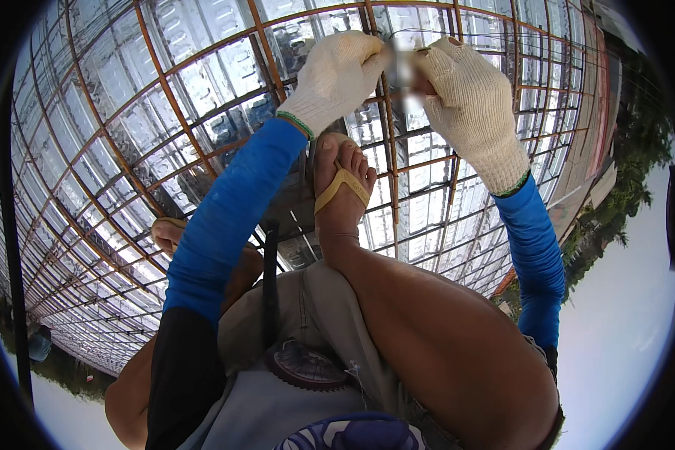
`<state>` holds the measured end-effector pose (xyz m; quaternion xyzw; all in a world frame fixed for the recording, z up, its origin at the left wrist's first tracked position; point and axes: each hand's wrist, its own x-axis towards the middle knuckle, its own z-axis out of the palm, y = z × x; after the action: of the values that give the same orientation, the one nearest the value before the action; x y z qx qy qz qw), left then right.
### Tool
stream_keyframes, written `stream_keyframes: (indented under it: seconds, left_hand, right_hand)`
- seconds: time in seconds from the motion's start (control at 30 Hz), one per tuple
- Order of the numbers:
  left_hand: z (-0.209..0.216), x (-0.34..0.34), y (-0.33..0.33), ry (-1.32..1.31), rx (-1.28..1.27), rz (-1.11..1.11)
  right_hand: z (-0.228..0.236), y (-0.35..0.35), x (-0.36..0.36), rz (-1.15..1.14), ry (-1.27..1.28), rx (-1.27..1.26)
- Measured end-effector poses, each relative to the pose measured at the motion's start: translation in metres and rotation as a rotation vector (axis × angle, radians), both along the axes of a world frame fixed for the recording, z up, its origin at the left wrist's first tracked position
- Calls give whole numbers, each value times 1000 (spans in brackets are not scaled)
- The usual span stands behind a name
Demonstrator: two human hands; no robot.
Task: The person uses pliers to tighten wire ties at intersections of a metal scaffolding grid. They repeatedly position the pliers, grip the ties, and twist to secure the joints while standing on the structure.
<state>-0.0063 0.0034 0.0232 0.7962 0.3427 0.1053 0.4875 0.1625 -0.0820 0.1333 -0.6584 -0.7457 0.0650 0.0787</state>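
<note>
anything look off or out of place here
Perhaps the footwear: an open tan sandal leaves bare toes exposed among rusty bars. Nothing looks spilled. A blur between the left hand and right hand hides detail there.

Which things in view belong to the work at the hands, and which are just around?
At the work:
- left hand, gloved
- right hand, gloved
- rusty bar grid under both hands
Whatever is between the fingers is blurred; can't tell.

Just around:
- shiny metal sheeting below the bars
- yellow-strapped sandal, worn
- trees, right edge
</note>
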Motion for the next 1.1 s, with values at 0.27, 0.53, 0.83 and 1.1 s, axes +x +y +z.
stream_keyframes:
  seconds: [0.27, 0.53, 0.83, 1.1]
  left_hand:
    - [1, 2, 7, -26, -65, -59]
    - [-5, 1, 7, -69, -25, -66]
    - [-4, 17, 16, 8, 167, -135]
    - [49, 62, 47, 326, 308, -680]
  right_hand:
    - [-68, -30, -3, -557, 565, -250]
    - [-80, -21, -4, -488, 422, -265]
    - [-85, -30, -48, -694, 305, -132]
    - [-77, -21, -64, -859, 234, -247]
